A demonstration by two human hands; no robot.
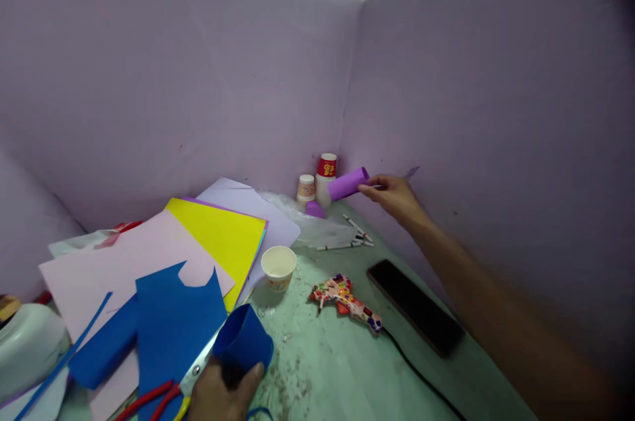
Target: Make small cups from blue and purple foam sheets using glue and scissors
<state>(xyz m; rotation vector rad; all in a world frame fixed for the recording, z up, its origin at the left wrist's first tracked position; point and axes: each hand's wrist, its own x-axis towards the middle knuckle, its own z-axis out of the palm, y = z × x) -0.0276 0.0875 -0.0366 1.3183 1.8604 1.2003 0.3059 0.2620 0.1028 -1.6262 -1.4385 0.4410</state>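
At the front of the table my left hand [225,391] grips a blue paper-covered cup [244,341], its open end tilted up. Beside that hand lie scissors [191,374] with red and yellow handles, partly behind it. My right hand [389,192] reaches toward the back corner and pinches one end of a purple paper tube [348,184]. The tube points left, in front of white stacked paper cups topped by a red one [327,165]. A small purple piece [315,209] sits below the tube. An upright white paper cup [278,267] stands between my hands.
Blue [178,315], yellow [223,235] and pink paper [149,242] spread over the left side. A patterned hot glue gun [344,302] with a black cord lies mid-table, beside a dark phone [415,305]. Several thin white sticks [360,229] lie near the wall.
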